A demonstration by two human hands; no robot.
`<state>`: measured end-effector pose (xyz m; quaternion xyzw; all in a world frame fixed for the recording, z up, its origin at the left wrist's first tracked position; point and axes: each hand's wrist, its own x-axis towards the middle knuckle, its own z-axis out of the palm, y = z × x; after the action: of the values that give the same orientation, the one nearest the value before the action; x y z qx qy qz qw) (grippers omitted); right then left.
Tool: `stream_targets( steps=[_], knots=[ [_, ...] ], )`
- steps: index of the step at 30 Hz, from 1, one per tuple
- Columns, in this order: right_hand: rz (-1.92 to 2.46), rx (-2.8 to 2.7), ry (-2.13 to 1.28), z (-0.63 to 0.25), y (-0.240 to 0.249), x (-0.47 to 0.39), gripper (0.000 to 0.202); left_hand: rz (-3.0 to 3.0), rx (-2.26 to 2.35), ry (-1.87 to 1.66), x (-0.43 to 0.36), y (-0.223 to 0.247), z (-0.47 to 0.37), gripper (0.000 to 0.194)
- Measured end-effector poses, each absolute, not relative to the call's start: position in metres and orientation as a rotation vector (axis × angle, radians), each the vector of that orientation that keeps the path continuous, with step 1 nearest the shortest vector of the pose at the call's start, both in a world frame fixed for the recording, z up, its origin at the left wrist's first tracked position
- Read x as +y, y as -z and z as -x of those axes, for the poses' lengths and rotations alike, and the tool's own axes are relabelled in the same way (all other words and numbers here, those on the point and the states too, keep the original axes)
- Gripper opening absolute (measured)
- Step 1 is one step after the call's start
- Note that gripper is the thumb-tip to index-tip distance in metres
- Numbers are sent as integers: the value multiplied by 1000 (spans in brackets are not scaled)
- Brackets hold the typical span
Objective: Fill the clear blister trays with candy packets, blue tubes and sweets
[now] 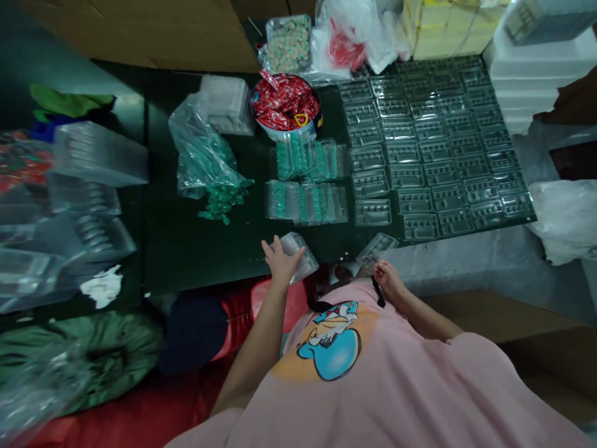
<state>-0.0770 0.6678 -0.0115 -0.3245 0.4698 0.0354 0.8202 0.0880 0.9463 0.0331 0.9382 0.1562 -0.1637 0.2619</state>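
My left hand (282, 262) is at the table's front edge, gripping a tilted stack of clear plastic blister trays (304, 260). Its thumb lies across the stack and its fingers are spread along the left side. To the right, my right hand (390, 277) pinches the near end of a single clear blister tray (377, 247), held slanted just off the table edge. Beyond the hands lie two rows of clear trays with green pieces (308, 202). On the right, many trays without green pieces (433, 149) are laid out in a grid.
A round tin (312, 130) of red wrapped packets stands behind the filled trays. Left of it, a plastic bag (200, 149) spills green pieces (224, 200). More clear containers (100, 152) crowd the far left. A cardboard box (140, 31) and yellow bundles (448, 28) stand at the back.
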Motion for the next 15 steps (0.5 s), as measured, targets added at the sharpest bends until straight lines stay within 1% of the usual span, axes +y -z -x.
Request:
stream_targets(
  steps=[3,6,12,15],
  knots=[
    [628,1059,0,83,22,661,27,-2543,426,449,946,-34,-89,103],
    [622,1059,53,67,34,663,28,-2542,444,461,946,-36,-91,103],
    [723,1148,73,33,48,665,49,-2535,476,486,945,-38,-91,104],
    [709,1188,89,30,47,660,51,-2536,485,472,944,-36,-91,103]
  ],
)
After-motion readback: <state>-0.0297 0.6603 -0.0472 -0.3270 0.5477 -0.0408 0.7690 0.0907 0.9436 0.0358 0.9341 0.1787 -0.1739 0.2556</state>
